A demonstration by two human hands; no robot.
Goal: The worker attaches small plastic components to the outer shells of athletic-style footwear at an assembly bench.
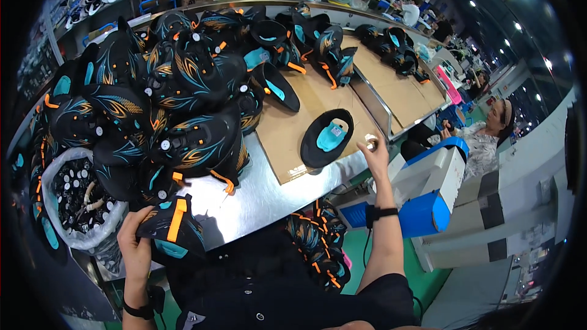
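My left hand (pixel 133 244) grips a black shoe upper (pixel 197 232) with an orange heel strap and turquoise lining, low at the table's near edge. My right hand (pixel 376 154) is raised over the right edge of the table, its fingers curled in a pinch; what they hold, if anything, is too small to make out. Close to its fingertips, a black shoe upper (pixel 310 154) with a turquoise insert lies opening up on brown cardboard (pixel 287 168). A big heap of similar black shoe uppers (pixel 202 79), patterned in orange and blue, covers the table's left side.
A white-lined bag (pixel 51 198) of small black parts with pale round tops stands at the left. Blue-and-white equipment (pixel 422 211) is beside my right arm. More shoe uppers (pixel 318 244) hang or lie below the table edge. A seated person (pixel 486 140) is at the right.
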